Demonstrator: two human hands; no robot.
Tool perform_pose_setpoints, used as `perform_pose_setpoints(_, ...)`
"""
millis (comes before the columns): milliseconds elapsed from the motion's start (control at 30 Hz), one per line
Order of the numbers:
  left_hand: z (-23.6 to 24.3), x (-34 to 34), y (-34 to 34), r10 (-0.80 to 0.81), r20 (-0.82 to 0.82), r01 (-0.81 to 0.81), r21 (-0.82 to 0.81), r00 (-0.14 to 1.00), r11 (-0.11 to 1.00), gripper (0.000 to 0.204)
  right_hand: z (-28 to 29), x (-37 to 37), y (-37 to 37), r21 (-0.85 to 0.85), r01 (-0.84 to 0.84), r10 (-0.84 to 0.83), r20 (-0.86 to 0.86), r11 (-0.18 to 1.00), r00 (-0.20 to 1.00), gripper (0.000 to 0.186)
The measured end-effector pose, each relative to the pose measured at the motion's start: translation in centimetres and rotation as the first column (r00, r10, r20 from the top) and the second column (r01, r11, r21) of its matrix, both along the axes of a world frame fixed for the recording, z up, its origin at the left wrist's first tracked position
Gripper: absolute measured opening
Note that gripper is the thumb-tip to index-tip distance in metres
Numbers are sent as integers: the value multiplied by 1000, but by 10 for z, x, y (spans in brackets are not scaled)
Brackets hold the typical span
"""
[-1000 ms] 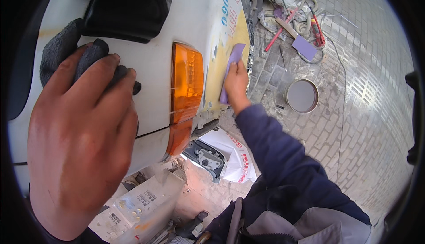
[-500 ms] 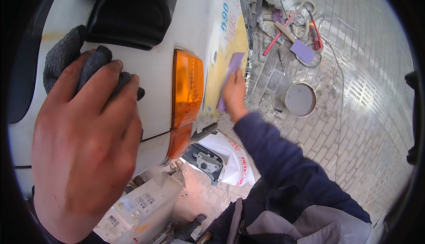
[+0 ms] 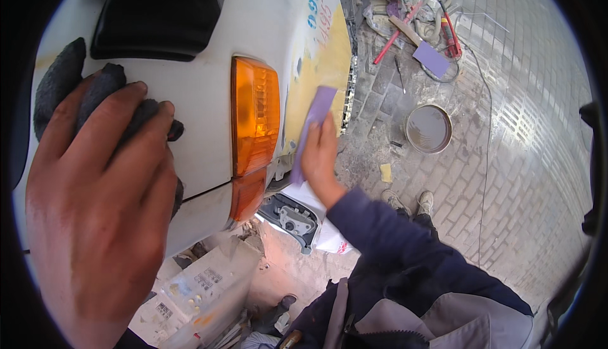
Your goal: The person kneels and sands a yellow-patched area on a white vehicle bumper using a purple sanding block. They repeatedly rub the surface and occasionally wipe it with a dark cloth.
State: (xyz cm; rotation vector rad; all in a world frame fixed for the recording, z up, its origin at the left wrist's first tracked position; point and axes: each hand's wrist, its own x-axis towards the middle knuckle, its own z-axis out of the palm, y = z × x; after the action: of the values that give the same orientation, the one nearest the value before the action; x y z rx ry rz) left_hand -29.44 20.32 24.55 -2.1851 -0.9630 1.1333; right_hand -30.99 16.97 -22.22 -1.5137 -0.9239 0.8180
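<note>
My left hand (image 3: 104, 203) is large in the foreground at left, its fingers curled around a dark grey cloth (image 3: 60, 86) against the white vehicle panel (image 3: 196, 112). My right hand (image 3: 321, 156) grips a strip of purple sandpaper (image 3: 315, 118). That strip lies along the lower part of the yellow filler patch (image 3: 332, 48) at the panel's corner. Between the hands sits an orange corner lamp (image 3: 256, 118). The underside of the sandpaper and my left fingertips are hidden.
A round tin of greyish liquid (image 3: 429, 129) stands on the brick paving. Beyond it lie a purple sheet (image 3: 432, 60), hoses and a red-handled tool (image 3: 451, 37). A dusty box (image 3: 202, 279) and a grey lamp housing (image 3: 290, 222) are below the bumper.
My right hand and the sandpaper have slid toward me along the patch. The view has shifted slightly, and shoes and a small yellow piece now show on the paving.
</note>
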Motion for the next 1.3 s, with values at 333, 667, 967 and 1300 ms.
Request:
perform_pose_setpoints(333,-1,-5,-3,20,19,-20,22,1000,1000,23,-19,15,18,-413,-337,8,-623,846,783,48)
perform_pose_setpoints(667,-2,-15,-8,-2,-9,2,40,1000,999,25,-28,-2,-5,-449,-279,29,-487,849,873,47)
perform_pose_setpoints(967,-1,-19,-12,32,1,-32,50,999,998,28,5,-12,-20,-188,20,-51,-157,982,986,39)
perform_pose_setpoints(1300,-4,-28,-11,-14,42,11,50,999,999,27,27,-10,-36,-209,-32,-4,-169,977,986,43)
